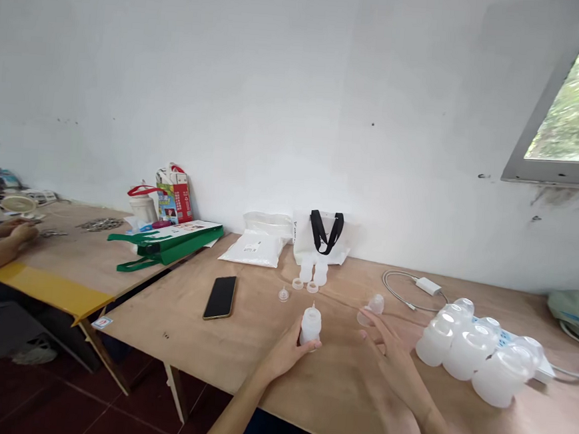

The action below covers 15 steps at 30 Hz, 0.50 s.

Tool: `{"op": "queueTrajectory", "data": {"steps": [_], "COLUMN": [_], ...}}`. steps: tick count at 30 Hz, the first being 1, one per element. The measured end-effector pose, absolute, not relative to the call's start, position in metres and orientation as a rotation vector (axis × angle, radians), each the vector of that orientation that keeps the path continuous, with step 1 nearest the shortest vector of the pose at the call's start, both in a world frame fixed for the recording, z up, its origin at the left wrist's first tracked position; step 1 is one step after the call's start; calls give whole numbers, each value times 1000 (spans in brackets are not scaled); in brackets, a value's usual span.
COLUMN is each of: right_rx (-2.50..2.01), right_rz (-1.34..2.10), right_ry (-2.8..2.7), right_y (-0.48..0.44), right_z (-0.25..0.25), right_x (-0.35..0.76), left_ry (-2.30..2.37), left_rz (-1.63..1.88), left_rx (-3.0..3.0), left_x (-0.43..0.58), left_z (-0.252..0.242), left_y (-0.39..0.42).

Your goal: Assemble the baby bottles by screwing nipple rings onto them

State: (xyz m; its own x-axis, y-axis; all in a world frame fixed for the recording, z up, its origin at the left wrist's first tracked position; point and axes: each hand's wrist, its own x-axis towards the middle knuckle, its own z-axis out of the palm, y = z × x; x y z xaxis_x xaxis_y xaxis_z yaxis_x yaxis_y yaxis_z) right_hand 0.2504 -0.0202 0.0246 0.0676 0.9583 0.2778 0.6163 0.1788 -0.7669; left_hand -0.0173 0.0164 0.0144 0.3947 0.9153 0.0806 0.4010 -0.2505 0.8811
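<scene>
My left hand [286, 352] is wrapped round a small translucent baby bottle [311, 326], which stands upright with a pointed teat showing on top. My right hand [384, 348] has its fingers stretched out beside a clear domed cap [376, 304]; whether the fingertips touch it I cannot tell. Beyond the held bottle, a loose clear teat [283, 295] rests on the table. Two white screw rings [313, 287] lie in front of two small translucent bottles [320, 273]. To the right stand several capped bottles [467, 351] in a group.
A black phone [220, 297] lies on the wooden table [256, 321]. At the wall are a white plastic package [254, 246] and a black-handled white bag [321, 236]. A charger with cable [428, 285] sits at right. A green bag [177, 241] and another person's hand [24, 231] are left.
</scene>
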Motion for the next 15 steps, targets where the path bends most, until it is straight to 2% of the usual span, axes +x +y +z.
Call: {"op": "queueTrajectory", "data": {"steps": [9,15], "right_rx": [-1674,-1699], "right_rz": [394,365], "right_ry": [-1946,-1957], "right_y": [-7,8], "right_z": [-22,-36], "right_x": [281,291], "left_ry": [1137,1166], "left_rz": [711,703], "left_rx": [1930,1966], "left_x": [-13,-12], "left_z": [21,15], "left_y": [7,9]}}
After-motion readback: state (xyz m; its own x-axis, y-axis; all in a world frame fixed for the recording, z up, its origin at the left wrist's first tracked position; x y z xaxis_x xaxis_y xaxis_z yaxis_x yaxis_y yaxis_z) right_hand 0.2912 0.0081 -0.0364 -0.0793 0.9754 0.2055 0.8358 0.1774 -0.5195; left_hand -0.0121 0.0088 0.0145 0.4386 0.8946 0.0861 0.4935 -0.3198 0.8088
